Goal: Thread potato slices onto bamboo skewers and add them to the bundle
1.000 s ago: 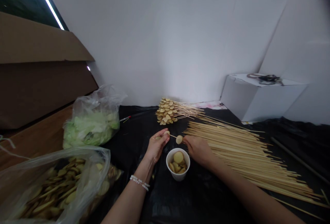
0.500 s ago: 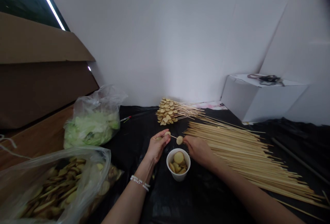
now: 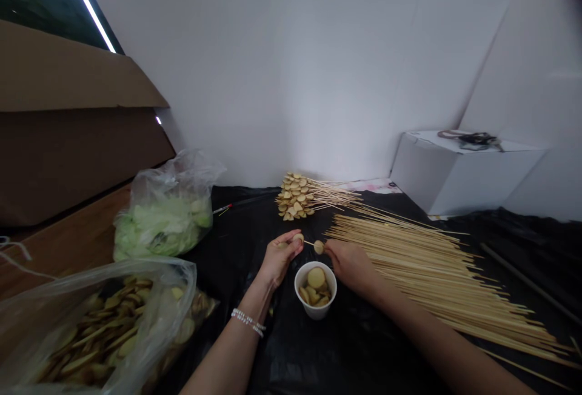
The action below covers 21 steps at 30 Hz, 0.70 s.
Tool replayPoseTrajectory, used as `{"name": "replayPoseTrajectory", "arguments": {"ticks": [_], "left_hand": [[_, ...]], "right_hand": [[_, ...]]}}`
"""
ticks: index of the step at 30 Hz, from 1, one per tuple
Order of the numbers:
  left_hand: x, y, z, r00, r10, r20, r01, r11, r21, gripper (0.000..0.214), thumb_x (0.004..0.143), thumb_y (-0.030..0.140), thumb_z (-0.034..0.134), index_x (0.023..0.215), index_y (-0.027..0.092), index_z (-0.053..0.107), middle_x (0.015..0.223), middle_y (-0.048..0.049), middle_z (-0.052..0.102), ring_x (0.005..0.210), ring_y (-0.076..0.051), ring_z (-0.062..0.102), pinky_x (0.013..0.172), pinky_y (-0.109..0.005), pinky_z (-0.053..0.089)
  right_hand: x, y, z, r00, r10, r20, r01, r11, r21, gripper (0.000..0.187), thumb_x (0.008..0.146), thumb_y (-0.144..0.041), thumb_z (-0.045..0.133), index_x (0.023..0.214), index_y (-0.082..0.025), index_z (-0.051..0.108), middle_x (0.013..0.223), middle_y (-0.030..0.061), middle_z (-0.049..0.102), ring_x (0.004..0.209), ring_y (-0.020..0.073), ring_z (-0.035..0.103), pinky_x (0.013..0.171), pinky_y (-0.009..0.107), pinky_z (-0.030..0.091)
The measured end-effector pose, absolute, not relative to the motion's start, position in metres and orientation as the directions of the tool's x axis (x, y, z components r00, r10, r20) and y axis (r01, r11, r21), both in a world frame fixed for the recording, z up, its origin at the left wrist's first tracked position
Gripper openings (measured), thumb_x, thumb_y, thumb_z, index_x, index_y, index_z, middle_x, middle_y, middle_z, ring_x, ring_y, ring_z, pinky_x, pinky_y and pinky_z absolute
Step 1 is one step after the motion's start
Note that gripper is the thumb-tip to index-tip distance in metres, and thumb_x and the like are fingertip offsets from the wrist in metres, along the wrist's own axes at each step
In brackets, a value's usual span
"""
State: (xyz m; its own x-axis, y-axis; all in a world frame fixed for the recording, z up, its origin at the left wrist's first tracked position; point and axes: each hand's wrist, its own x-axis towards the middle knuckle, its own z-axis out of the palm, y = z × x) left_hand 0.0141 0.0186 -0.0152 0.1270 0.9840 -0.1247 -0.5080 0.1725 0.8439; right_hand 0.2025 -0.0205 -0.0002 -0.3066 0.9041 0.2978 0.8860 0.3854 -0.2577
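Observation:
My left hand pinches a round potato slice at the tip of a thin bamboo skewer. My right hand grips the skewer's other end, with a second slice threaded on just in front of its fingers. Both hands hover over a white paper cup that holds several more slices. Between the two slices a short length of bare skewer shows.
A heap of finished skewers lies by the wall. Loose bamboo skewers are spread to the right. On the left sit a bag of slices and a bag of green leaves. A white box stands at the back right.
The slice by my right hand has turned slightly on the skewer and looks smaller. Both hands have barely shifted.

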Motion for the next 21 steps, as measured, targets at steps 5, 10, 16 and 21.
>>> {"name": "replayPoseTrajectory", "arguments": {"ticks": [5, 10, 16, 21], "left_hand": [[0.0156, 0.0177, -0.0159, 0.133, 0.982, -0.134, -0.496, 0.183, 0.849, 0.042, 0.053, 0.012, 0.086, 0.093, 0.011, 0.072, 0.082, -0.0057, 0.072, 0.072, -0.010, 0.066, 0.071, -0.018, 0.054], [0.0208, 0.0142, -0.0176, 0.213, 0.969, -0.123, -0.465, 0.212, 0.860, 0.041, 0.054, 0.014, 0.085, 0.093, 0.011, 0.072, 0.078, -0.0031, 0.070, 0.068, -0.010, 0.065, 0.071, -0.018, 0.054], [0.0209, 0.0152, -0.0176, 0.162, 0.980, -0.115, -0.490, 0.181, 0.853, 0.045, 0.054, 0.012, 0.085, 0.096, 0.013, 0.070, 0.077, -0.0015, 0.068, 0.070, -0.010, 0.065, 0.071, -0.019, 0.054], [0.0170, 0.0164, -0.0171, 0.166, 0.982, -0.089, -0.489, 0.161, 0.857, 0.051, 0.057, 0.010, 0.083, 0.105, 0.014, 0.067, 0.075, -0.0015, 0.068, 0.067, -0.009, 0.064, 0.067, -0.018, 0.053]], "right_hand": [[0.2003, -0.0202, -0.0023, -0.302, 0.911, 0.279, 0.888, 0.376, -0.266, 0.025, 0.095, -0.022, 0.036, 0.081, -0.019, 0.056, 0.081, 0.0039, 0.066, 0.072, 0.0137, 0.058, 0.061, 0.026, 0.027], [0.1983, -0.0206, -0.0010, -0.312, 0.930, 0.195, 0.892, 0.358, -0.275, 0.027, 0.096, -0.028, 0.035, 0.086, -0.019, 0.058, 0.085, 0.0049, 0.068, 0.076, 0.0142, 0.059, 0.062, 0.026, 0.028], [0.2005, -0.0200, 0.0015, -0.317, 0.915, 0.250, 0.868, 0.386, -0.312, 0.026, 0.096, -0.028, 0.037, 0.083, -0.020, 0.058, 0.083, 0.0030, 0.067, 0.075, 0.0136, 0.059, 0.063, 0.025, 0.029], [0.2020, -0.0181, -0.0033, -0.312, 0.904, 0.292, 0.851, 0.403, -0.338, 0.023, 0.094, -0.023, 0.039, 0.080, -0.019, 0.057, 0.081, 0.0029, 0.066, 0.074, 0.0133, 0.058, 0.064, 0.025, 0.030]]}}
